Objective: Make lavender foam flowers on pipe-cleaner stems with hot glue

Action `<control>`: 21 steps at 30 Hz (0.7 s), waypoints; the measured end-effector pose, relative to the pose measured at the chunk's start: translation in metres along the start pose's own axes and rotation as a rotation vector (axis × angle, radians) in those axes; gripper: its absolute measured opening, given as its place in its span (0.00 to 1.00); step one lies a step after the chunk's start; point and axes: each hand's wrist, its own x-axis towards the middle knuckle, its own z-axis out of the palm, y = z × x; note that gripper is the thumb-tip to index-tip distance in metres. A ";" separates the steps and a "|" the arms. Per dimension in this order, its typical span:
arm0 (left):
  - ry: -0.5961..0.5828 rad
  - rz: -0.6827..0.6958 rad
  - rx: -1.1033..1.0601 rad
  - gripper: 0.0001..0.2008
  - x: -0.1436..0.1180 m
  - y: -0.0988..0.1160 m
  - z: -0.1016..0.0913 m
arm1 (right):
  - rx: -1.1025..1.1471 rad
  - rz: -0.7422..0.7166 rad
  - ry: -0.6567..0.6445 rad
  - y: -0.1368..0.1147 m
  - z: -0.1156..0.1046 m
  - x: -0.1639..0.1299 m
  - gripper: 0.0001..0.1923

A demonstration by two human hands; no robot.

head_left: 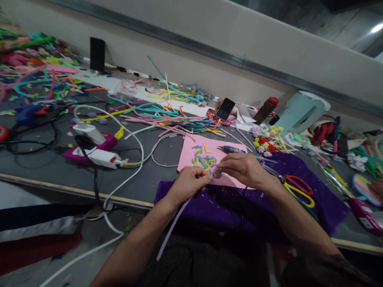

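Note:
My left hand (pixel 191 181) pinches a lilac pipe cleaner (pixel 173 229), whose long end hangs down toward my lap. At its upper end, between both hands, is a small fuzzy lilac flower (pixel 216 172). The closed fingertips of my right hand (pixel 241 167) touch the flower from the right. Under the hands lies a pink sheet (pixel 187 151) with a heap of short cut pieces (pixel 205 159) in yellow, teal and lilac. A dark pen-like tool (pixel 230 149) rests on the sheet, partly behind my right hand.
Scissors (pixel 296 191) with red and yellow handles lie on a purple cloth (pixel 323 195). Long pipe cleaners (pixel 167 119) are spread behind the sheet. To the left are a magenta power strip (pixel 76 155) and white cables (pixel 136 143). A phone (pixel 225 109) and a bottle (pixel 266 109) stand farther back.

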 end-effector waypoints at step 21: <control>0.154 0.016 -0.594 0.12 0.002 -0.002 -0.009 | 0.950 0.523 0.112 -0.035 0.067 0.014 0.12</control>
